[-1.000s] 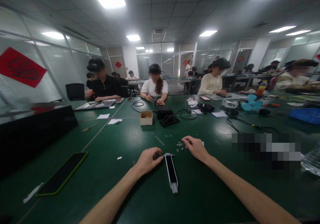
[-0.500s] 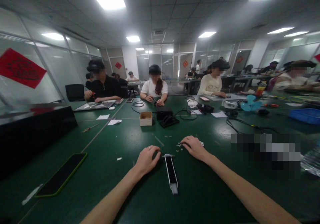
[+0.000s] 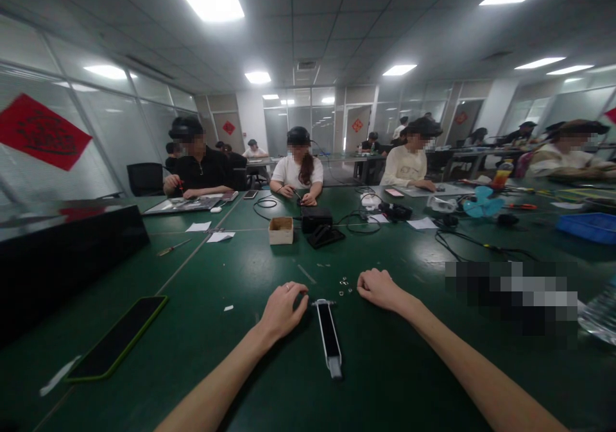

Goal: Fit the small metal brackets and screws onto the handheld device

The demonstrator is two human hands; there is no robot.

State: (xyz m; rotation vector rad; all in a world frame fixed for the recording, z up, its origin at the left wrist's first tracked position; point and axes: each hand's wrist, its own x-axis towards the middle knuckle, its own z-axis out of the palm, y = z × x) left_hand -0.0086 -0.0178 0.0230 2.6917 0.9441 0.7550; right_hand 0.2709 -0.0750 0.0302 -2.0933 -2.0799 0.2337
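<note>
A long, narrow black device point(image 3: 327, 336) with a white frame lies on the green table, a thin metal rod point(image 3: 325, 302) across its far end. My left hand point(image 3: 283, 310) rests just left of that rod, fingers curved and thumb apart, with nothing visible between them. To the right of several small shiny metal pieces point(image 3: 344, 283), which look like nuts, is my right hand point(image 3: 379, 289). Its fingers are curled in, and their tips are hidden, so whatever they pinch cannot be made out.
A phone with a green edge point(image 3: 118, 339) lies at left, near a black panel point(image 3: 67, 271). Farther off stand a small open box point(image 3: 281, 233) and a black box point(image 3: 316, 219). Cables, a blue fan point(image 3: 484, 202) and a blue tray point(image 3: 590, 228) occupy the right. People sit across the table.
My right hand has drawn back to the right from the small metal pieces, and its fingers have curled in. My left hand and the black device have stayed almost still.
</note>
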